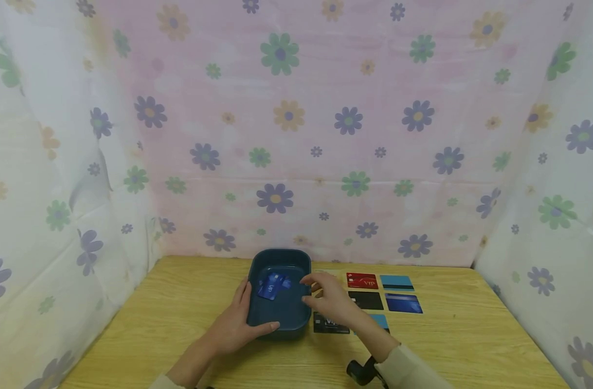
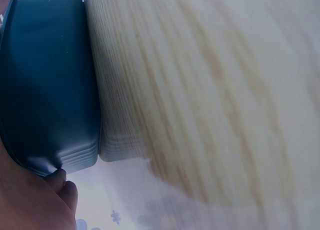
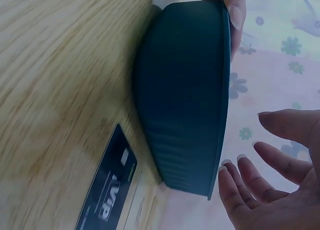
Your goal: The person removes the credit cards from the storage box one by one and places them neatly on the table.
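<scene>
A dark teal plastic bin point(image 1: 279, 314) stands on the table, with several blue cards point(image 1: 272, 286) lying overlapped inside. My left hand point(image 1: 232, 326) holds the bin at its near left corner, thumb over the near rim and fingers along the left side. In the left wrist view, fingertips point(image 2: 59, 182) show at the bin's outer wall point(image 2: 52, 75). Over the right rim hovers my right hand point(image 1: 331, 297), fingers loosely bent and apart, nothing between them. The right wrist view shows this hand point(image 3: 282, 190) beside the bin's rim.
Cards lie right of the bin: a red VIP card point(image 1: 362, 281), a light blue striped one point(image 1: 397, 283), a black one point(image 1: 369, 301), a dark blue one point(image 1: 404, 303) and a black VIP card point(image 1: 331, 325). My right forearm partly covers another light blue card point(image 1: 381, 322). Flowered cloth point(image 1: 315, 178) hangs behind.
</scene>
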`<state>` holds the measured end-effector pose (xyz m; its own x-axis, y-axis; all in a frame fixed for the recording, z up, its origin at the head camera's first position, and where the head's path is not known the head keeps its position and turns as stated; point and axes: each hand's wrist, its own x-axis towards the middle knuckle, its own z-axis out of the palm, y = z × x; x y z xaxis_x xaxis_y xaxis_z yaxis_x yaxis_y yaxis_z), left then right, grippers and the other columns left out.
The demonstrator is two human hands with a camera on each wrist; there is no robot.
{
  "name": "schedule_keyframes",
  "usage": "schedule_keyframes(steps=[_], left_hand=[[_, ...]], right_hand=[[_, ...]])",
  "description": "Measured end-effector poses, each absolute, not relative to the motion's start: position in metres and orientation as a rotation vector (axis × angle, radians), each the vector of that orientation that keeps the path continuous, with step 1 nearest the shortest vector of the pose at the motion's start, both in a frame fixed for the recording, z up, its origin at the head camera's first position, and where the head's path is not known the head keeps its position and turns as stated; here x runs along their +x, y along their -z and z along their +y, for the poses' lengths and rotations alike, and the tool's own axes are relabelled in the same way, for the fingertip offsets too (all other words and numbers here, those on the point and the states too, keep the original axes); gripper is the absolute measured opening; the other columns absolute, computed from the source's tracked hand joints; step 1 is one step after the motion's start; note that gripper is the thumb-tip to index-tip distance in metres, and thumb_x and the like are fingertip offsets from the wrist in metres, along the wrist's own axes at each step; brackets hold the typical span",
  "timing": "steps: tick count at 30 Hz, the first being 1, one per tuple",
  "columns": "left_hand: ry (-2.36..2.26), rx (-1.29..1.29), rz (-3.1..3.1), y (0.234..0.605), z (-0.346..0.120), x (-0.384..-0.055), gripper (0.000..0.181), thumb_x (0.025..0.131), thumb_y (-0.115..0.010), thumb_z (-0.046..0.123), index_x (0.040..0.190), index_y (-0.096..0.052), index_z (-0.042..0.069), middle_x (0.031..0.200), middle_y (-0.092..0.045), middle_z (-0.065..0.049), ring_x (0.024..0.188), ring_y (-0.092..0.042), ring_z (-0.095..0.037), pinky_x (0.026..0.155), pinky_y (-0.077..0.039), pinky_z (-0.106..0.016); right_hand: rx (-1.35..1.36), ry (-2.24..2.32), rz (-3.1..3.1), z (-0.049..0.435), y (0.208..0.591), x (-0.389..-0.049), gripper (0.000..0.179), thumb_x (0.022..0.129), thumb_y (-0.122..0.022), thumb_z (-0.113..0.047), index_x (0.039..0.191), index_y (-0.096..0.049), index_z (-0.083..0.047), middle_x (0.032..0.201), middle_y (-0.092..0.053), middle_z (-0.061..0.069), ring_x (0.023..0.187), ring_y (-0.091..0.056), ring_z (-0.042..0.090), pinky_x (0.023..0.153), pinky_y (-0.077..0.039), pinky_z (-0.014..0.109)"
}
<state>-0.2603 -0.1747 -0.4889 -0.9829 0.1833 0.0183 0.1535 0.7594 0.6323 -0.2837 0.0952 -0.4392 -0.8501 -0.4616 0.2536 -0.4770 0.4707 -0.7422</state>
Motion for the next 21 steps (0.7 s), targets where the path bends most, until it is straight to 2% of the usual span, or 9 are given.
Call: schedule_keyframes(steps=[8,13,16,21], left_hand=[[-1.031,0.289,2.912,0.49,-0.175,-0.26,0.131,0.08,-0.071,0.075,0.164,-0.002,0.003,0.172,0.004,-0.016,0.145,-0.035,-0.049,0.106,-0.042,-0.065],[-1.031,0.299,2.914,0.491,-0.176,-0.26,0.13,0.08,-0.071,0.075,0.164,-0.002,0.003,0.171,0.003,-0.017,0.146,-0.033,-0.049,0.107,-0.041,-0.065],[-1.039,0.303,2.913,0.491,-0.176,-0.26,0.129,0.081,-0.071,0.074,0.164,-0.003,0.003,0.171,0.003,-0.017,0.146,-0.034,-0.049,0.107,-0.041,-0.065],[-1.052,0.305,2.91,0.49,-0.175,-0.261,0.129,0.081,-0.071,0.073,0.164,-0.004,0.002,0.171,0.003,-0.016,0.144,-0.037,-0.048,0.106,-0.043,-0.063]], right_hand=[[0.862,-1.403,-2.672,0.078,0.438,-0.288,0.032,0.096,-0.071,-0.01,0.126,-0.066,-0.002,0.128,-0.06,0.02,0.112,-0.059,0.041,0.09,-0.054,0.05],[0.792,-1.458,-2.719,0.062,0.439,-0.293,0.035,0.095,-0.072,-0.013,0.129,-0.065,-0.007,0.131,-0.057,0.018,0.119,-0.057,0.043,0.094,-0.053,0.053],[0.722,-1.531,-2.747,0.051,0.439,-0.297,0.04,0.094,-0.073,-0.014,0.132,-0.062,-0.007,0.134,-0.053,0.019,0.123,-0.054,0.043,0.097,-0.051,0.055],[0.663,-1.526,-2.777,0.032,0.439,-0.306,0.053,0.09,-0.077,-0.013,0.137,-0.056,0.0,0.135,-0.051,0.025,0.124,-0.052,0.044,0.098,-0.049,0.057]])
